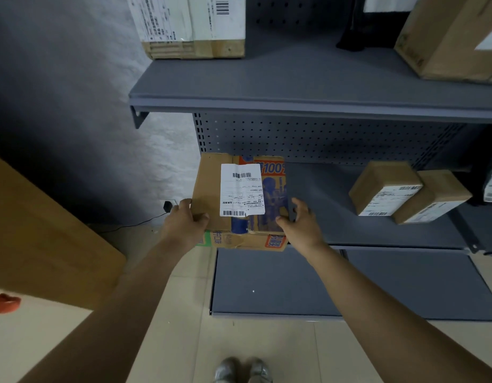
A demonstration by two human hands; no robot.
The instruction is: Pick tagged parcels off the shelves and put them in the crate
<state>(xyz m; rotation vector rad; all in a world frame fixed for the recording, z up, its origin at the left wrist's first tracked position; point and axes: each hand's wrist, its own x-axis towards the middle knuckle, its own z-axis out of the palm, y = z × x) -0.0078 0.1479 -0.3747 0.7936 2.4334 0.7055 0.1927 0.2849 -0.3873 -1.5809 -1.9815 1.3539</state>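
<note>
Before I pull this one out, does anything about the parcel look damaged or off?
Yes. The printed parcel held by the left hand and right hand is worn: its near bottom edge is crumpled and torn, and the white label's lower right corner is ripped. It overhangs the middle shelf's edge.

Creased printed cardboard parcel (240, 194), paper label (241, 189); matt grey, probably metal shelf (350, 217).

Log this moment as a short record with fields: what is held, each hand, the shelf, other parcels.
held: flat brown cardboard parcel with blue and orange print and a white barcode label, at the grey metal middle shelf's left front edge
left hand: grips the parcel's left edge
right hand: grips its right edge
other parcels: two small brown boxes on the same shelf, to the right
crate: not in view
</note>
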